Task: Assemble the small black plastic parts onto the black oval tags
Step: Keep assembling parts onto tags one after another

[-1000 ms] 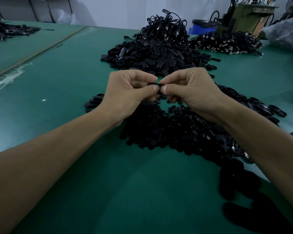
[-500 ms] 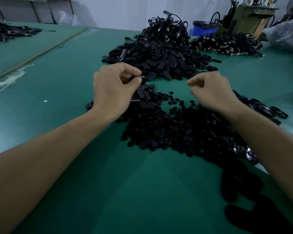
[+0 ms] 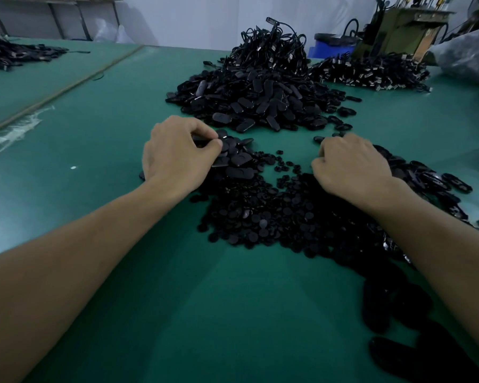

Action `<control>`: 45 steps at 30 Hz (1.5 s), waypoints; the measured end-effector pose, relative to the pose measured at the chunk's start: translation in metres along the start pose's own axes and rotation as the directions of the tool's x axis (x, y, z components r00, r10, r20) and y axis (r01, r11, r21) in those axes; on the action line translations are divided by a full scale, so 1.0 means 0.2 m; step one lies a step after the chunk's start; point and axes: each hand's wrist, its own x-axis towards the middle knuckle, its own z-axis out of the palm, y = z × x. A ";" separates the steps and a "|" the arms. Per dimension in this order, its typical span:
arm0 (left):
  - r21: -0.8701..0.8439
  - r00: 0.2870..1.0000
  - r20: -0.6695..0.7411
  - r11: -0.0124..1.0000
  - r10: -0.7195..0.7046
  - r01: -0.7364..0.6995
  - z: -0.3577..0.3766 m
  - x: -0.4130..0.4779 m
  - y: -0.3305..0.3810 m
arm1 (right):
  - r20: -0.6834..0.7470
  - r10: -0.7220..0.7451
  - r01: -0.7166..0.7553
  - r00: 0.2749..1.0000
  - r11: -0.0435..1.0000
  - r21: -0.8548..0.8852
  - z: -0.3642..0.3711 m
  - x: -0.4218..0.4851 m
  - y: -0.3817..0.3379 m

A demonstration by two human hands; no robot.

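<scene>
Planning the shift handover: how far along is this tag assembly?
Early, seemingly. Done: perhaps the few oval tags by the left hand, which pinches one. Right hand sits at the side pile; grip hidden. Left: the large tag heap and small round parts.

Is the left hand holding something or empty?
Holding. The left hand pinches a black oval tag between thumb and fingers.

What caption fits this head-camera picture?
Left hand pinches a tag; right hand curls over small parts on a green table.
</scene>
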 end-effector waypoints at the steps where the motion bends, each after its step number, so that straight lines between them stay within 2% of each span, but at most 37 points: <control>1: -0.004 1.000 0.000 1.000 0.007 -0.007 0.00 0.00 0.00 | -0.004 -0.011 0.011 1.000 1.000 -0.005 0.01 0.00 0.00; 11: -0.096 0.999 -0.007 0.995 0.042 -0.043 0.01 0.00 0.00 | -0.064 -0.044 0.047 0.997 0.998 0.046 0.00 0.01 -0.01; 16: -0.115 0.999 -0.008 0.993 0.039 -0.040 0.01 -0.01 -0.01 | 0.076 -0.033 0.032 0.997 0.999 0.006 -0.04 0.03 0.01; 21: -0.126 0.999 -0.003 0.991 0.037 -0.037 0.02 -0.01 -0.01 | 0.122 0.004 -0.009 0.993 0.999 0.037 -0.06 0.03 -0.01; 24: -0.130 0.999 -0.008 0.991 0.037 -0.038 0.02 -0.01 -0.01 | 0.151 -0.005 -0.014 0.988 0.992 0.125 -0.06 0.05 -0.01; 28: -0.126 0.998 -0.014 0.990 0.068 -0.070 0.01 -0.02 -0.01 | 0.035 0.001 -0.012 0.999 0.950 0.313 -0.08 0.07 0.00; 30: -0.132 0.993 -0.038 0.984 0.116 -0.120 0.01 -0.02 0.01 | -0.073 -0.007 0.042 0.997 0.872 0.488 -0.10 0.07 0.00; 31: -0.145 0.987 -0.054 0.977 0.149 -0.155 0.01 -0.03 0.02 | -0.102 -0.021 0.078 0.995 0.794 0.603 -0.10 0.07 0.00; 34: -0.276 0.966 -0.066 0.926 0.249 -0.258 0.03 -0.06 0.09 | -0.042 -0.103 0.085 0.994 0.455 0.886 -0.10 0.04 -0.06; 36: -0.366 0.965 -0.002 0.898 0.263 -0.245 0.04 -0.08 0.12 | 0.022 -0.178 0.021 0.984 0.232 0.972 -0.08 0.03 -0.10; 39: -0.480 0.951 0.209 0.871 0.227 -0.102 0.06 -0.10 0.13 | 0.051 -0.246 -0.047 0.968 0.022 0.999 -0.05 0.02 -0.14; 41: -0.543 0.937 0.277 0.839 0.212 -0.029 0.08 -0.11 0.13 | 0.059 -0.264 -0.068 0.963 -0.026 0.997 -0.03 0.02 -0.14; 42: -0.562 0.935 0.294 0.827 0.199 0.001 0.08 -0.11 0.12 | 0.058 -0.267 -0.063 0.962 -0.012 0.998 -0.02 0.01 -0.13; 45: -0.609 0.936 0.314 0.790 0.159 0.070 0.10 -0.11 0.11 | 0.007 -0.236 0.028 0.972 0.145 0.989 0.02 0.01 -0.11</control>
